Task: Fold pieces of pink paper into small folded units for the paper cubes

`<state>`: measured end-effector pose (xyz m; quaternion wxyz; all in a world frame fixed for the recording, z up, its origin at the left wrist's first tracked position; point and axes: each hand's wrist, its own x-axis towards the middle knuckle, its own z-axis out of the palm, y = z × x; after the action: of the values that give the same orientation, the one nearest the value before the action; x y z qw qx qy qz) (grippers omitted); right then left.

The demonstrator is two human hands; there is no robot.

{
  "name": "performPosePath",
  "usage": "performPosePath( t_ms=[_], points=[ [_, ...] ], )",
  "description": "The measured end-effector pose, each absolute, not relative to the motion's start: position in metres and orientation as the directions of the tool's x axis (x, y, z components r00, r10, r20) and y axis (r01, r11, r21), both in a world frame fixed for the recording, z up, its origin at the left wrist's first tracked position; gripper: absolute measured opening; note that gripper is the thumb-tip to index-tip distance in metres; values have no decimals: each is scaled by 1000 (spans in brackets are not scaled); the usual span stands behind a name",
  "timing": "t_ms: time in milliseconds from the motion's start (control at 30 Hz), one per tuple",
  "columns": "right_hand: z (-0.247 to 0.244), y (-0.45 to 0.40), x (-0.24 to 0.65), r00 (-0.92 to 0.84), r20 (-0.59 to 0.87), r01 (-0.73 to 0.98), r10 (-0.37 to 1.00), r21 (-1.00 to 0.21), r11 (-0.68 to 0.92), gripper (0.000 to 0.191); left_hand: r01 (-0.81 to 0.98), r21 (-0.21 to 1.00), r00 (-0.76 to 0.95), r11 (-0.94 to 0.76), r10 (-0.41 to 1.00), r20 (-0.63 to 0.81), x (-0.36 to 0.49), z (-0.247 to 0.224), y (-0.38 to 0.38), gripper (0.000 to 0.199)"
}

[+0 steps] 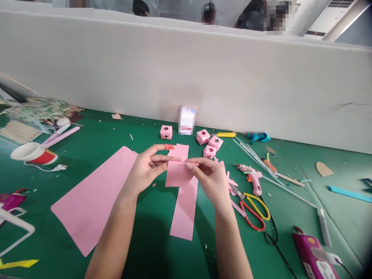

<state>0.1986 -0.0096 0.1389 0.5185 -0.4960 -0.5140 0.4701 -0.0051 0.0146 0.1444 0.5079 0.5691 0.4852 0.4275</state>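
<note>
My left hand point(148, 167) and my right hand point(207, 174) pinch the top edge of a small pink paper piece point(178, 174), one at each side. A narrow fold shows along that edge. Beneath it a long pink paper strip point(183, 217) lies on the green table. On one finger of my left hand there is a red patterned band. To the left lies a large pink sheet point(95, 197), partly behind my left forearm. Beyond my hands sit several folded pink paper shapes with diamond openings, one point(166, 132) apart from the others point(209, 151).
Scissors point(252, 207), a pink glue gun point(252, 178) and a yellow cutter point(226, 135) lie at the right. A phone point(187, 121) leans on the white partition point(186, 69). At the left are a paper cup point(35, 153) and wooden sticks point(20, 131).
</note>
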Motion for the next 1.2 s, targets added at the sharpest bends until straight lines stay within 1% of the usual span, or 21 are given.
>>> performPosePath(
  t_ms=[167,300,367,500,600,700,833,967,1200],
  points=[
    [140,-10,199,26,81,42,996,-996,80,18,101,994,115,-42,993,31,-2,143,13,45],
    [139,-10,199,45,110,33,993,-994,108,13,131,991,141,-18,990,0,-3,144,13,50],
    [138,-9,199,52,115,16,992,-993,114,11,134,991,165,-13,986,-9,-6,145,13,49],
    [136,-9,198,59,123,-4,991,-992,123,8,48,999,193,-16,981,6,-6,146,12,41],
    [135,-9,198,53,133,-3,990,-991,133,7,21,1000,157,-9,988,6,1,147,10,46],
    [134,-8,197,39,133,-9,990,-991,133,8,26,1000,103,-15,995,12,8,148,9,51],
    [134,-8,197,21,111,-7,994,-994,111,10,36,999,65,-29,998,26,11,147,10,49],
    [134,-7,196,4,89,-13,996,-996,89,15,42,998,62,-47,997,45,10,145,11,46],
    [133,-6,195,38,92,-2,995,-996,92,13,40,998,81,-46,996,43,12,145,12,44]
  ],
)
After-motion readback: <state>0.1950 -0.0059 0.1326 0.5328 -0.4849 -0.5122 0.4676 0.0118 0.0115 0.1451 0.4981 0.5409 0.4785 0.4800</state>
